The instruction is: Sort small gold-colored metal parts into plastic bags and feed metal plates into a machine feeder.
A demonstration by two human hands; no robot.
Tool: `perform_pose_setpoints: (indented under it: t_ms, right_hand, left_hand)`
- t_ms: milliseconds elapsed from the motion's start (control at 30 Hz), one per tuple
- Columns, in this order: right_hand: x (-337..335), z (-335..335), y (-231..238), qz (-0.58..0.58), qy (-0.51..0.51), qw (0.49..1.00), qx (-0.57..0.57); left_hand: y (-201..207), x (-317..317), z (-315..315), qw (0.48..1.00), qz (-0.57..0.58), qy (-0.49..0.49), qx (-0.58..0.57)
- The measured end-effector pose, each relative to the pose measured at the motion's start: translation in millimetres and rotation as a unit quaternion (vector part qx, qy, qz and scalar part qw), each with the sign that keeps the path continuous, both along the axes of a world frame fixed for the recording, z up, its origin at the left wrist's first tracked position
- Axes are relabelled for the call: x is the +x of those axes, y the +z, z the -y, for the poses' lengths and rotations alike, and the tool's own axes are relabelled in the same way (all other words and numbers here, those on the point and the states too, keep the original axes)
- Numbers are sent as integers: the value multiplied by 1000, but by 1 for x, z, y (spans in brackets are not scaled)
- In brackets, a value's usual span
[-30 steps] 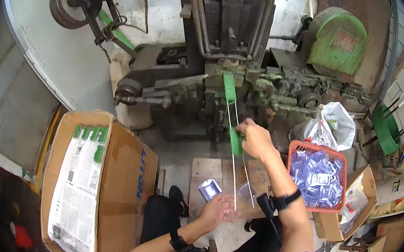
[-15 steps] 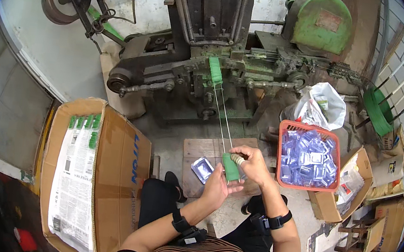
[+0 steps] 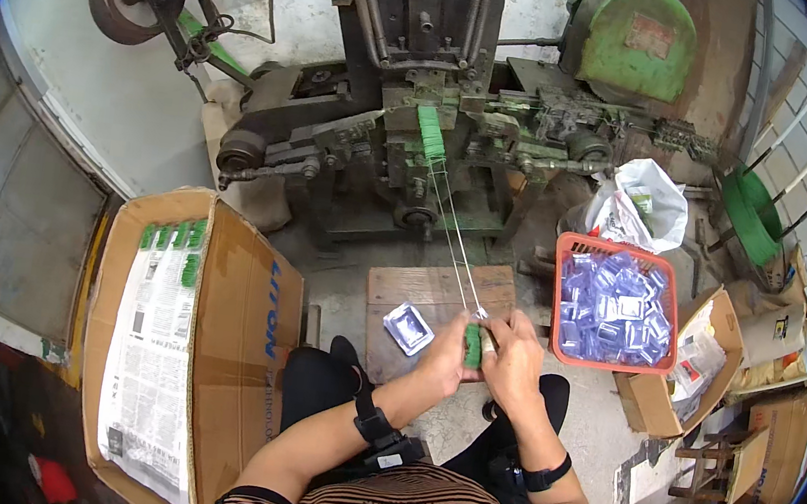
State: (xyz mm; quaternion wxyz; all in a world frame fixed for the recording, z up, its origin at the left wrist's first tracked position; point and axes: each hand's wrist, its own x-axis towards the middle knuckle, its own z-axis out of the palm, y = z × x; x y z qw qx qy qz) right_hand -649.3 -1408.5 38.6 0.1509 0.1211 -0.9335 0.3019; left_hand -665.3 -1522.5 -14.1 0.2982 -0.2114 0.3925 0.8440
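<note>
A short stack of thin green pieces [image 3: 474, 345] sits between my two hands, just below the lower end of two thin metal rails [image 3: 456, 248]. My left hand [image 3: 444, 360] closes on the stack's left side. From the right, my right hand [image 3: 515, 362] has its fingers bent against the same stack, with a pale wrap on one finger. Higher up, more green pieces [image 3: 429, 132] hang in a row at the rails' top, where they leave the dark machine [image 3: 414, 82]. A clear plastic tray [image 3: 407, 328] lies left of my hands on a wooden board [image 3: 399, 287].
At the left stands a tall cardboard box [image 3: 245, 353] with newspaper and green bundles on top. A red basket [image 3: 557, 355] of clear plastic cases is at the right, beside a white bag [image 3: 666, 209] and an open carton [image 3: 646, 408]. A green machine cover [image 3: 631, 38] rises behind.
The green stack has come down off the rails' end and into both hands. My left hand, open beneath it before, has closed on it. The rails' lower end has shifted right.
</note>
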Motion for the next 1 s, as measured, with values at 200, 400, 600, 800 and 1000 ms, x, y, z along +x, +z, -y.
perform_pose_setpoints:
  t_ms: [200,400,600,800,1000]
  right_hand:
    - [11,-30,3,-60,-77,979,-178]
    - [-17,-66,-107,156,-123,980,-25]
    - [-39,-50,-195,204,-159,951,169]
    - [-49,-47,-216,55,-123,978,157]
    - [-58,-50,-225,4,-109,963,245]
  left_hand:
    - [40,55,29,988,-60,-139,26]
    - [141,45,138,936,-196,-193,-221]
    - [172,24,344,780,-255,207,-532]
    - [57,21,499,649,-154,308,-679]
    - [0,8,503,655,-84,310,-684]
